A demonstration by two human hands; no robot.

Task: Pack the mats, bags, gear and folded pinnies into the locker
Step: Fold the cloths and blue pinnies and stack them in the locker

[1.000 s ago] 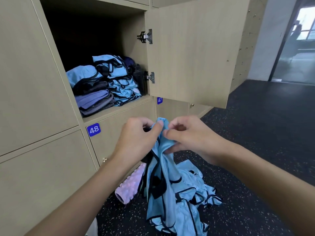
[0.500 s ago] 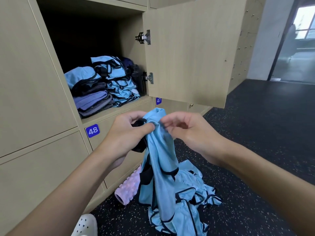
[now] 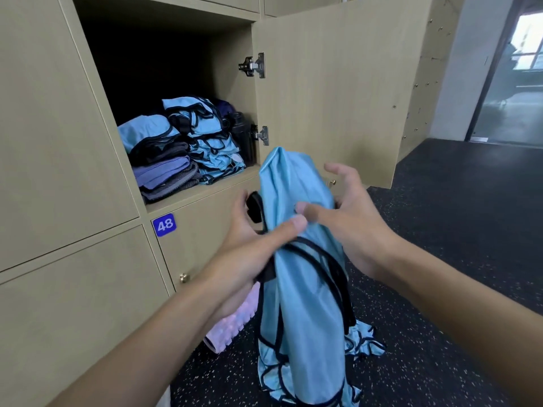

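A light blue pinny with black trim (image 3: 293, 198) hangs upright in front of me, its lower end trailing to the floor. My left hand (image 3: 252, 245) grips it at mid height, thumb pressed across the front. My right hand (image 3: 349, 218) is at its right side with fingers spread; the thumb touches the cloth. The open locker (image 3: 205, 189) above label 48 holds folded blue pinnies (image 3: 211, 142), a blue bag and folded mats (image 3: 161, 171), and a dark bottle (image 3: 242, 136).
The locker door (image 3: 332, 89) stands open to the right, just behind the pinny. A pink ridged foam roller (image 3: 232, 321) lies on the dark speckled floor by the lower lockers. More blue pinnies (image 3: 364, 339) are heaped on the floor. A glass door (image 3: 511, 83) is far right.
The pinny has risen and its top now stands above both hands. My left hand slid down to mid height. My right hand let go of the top pinch and spread its fingers.
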